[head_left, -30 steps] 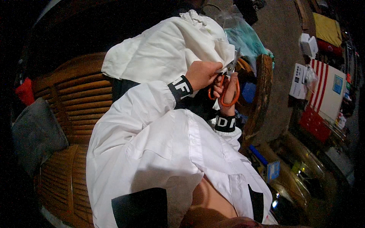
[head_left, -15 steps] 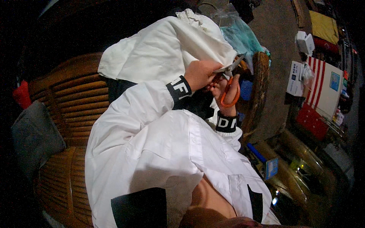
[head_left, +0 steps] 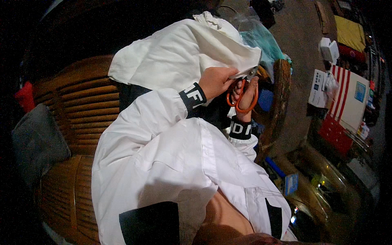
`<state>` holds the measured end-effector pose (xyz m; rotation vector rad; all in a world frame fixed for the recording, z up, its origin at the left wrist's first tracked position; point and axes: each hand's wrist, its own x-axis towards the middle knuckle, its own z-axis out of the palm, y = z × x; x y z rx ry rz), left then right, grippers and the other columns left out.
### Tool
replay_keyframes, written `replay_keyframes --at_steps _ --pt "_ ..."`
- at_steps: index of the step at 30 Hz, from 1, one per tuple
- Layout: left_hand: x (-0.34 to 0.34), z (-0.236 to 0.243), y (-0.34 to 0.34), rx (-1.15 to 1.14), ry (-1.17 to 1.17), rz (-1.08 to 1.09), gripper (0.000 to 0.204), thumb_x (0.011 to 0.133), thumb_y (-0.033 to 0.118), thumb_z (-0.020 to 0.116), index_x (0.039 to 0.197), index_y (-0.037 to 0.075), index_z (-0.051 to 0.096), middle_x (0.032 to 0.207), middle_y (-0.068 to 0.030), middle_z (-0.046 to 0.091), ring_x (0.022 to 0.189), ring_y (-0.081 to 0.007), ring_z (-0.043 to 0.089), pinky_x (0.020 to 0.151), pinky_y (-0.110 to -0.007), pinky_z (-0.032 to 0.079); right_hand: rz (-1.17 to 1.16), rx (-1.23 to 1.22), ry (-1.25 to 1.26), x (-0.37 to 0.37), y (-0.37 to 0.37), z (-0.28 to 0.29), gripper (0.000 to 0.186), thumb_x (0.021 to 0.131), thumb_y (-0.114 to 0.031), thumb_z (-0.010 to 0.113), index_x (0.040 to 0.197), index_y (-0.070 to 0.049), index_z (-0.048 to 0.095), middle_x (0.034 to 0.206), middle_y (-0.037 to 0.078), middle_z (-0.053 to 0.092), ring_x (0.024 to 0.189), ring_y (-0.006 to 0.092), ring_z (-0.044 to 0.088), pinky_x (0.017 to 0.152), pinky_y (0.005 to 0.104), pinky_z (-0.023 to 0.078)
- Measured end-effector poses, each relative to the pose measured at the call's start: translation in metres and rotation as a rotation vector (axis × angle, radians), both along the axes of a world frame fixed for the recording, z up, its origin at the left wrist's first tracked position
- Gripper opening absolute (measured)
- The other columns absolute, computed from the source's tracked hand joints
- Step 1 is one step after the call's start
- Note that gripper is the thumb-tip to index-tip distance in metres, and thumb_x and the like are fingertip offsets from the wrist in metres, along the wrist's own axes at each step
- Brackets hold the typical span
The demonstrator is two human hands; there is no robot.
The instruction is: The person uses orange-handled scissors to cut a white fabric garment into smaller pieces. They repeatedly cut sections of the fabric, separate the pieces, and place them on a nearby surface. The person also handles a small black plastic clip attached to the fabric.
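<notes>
A white cloth (head_left: 163,53) with a gathered edge at its far end lies spread over my lap. My left hand (head_left: 216,81) is closed on its near right edge, fingertips pinching the fabric. In my right hand (head_left: 247,96) is a pair of scissors (head_left: 252,73) with orange loop handles, my fingers partly hidden behind the loops. The scissors' blades stand apart at the cloth's right corner; one points away from me along the edge, the other toward my left hand. Whether fabric lies between them I cannot tell fully.
I sit on a slatted wooden bench (head_left: 87,104), its carved armrest (head_left: 281,81) close by my right hand. A clear and teal plastic bag (head_left: 261,38) is beyond the armrest. Grey cushion (head_left: 38,132) at left; white box (head_left: 328,50) and red-striped carton (head_left: 347,90) at right.
The scissors have turned and their blades spread apart, with both orange loops now showing. My right hand has shifted slightly. The left hand keeps its pinch on the cloth, whose right corner looks more stretched.
</notes>
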<state>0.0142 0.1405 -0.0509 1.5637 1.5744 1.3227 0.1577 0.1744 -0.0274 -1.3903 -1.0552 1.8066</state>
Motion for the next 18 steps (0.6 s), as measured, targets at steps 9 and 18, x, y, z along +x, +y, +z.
replay_keyframes --at_steps 9,18 --pt "-0.002 0.007 0.004 -0.081 -0.191 0.053 0.035 0.077 0.005 0.055 0.109 0.014 0.064 0.089 -0.0161 0.065 0.078 -0.0324 0.064 0.069 -0.037 0.052 0.101 -0.251 0.333 0.010 -0.023 0.005 0.066 0.088 -0.064 0.037 0.110 -0.004 0.051 0.093 0.008 0.057 0.077 0.0190 0.057 0.067 0.0348 0.050" --pt "0.005 0.001 -0.001 -0.082 -0.124 -0.029 0.027 0.077 0.014 0.059 0.103 0.015 0.066 0.084 -0.0137 0.066 0.076 -0.0323 0.063 0.065 -0.040 0.050 -0.140 -0.161 0.383 -0.011 -0.002 0.004 0.063 0.087 -0.064 0.042 0.103 -0.004 0.052 0.087 0.006 0.058 0.074 0.0164 0.057 0.066 0.0302 0.049"
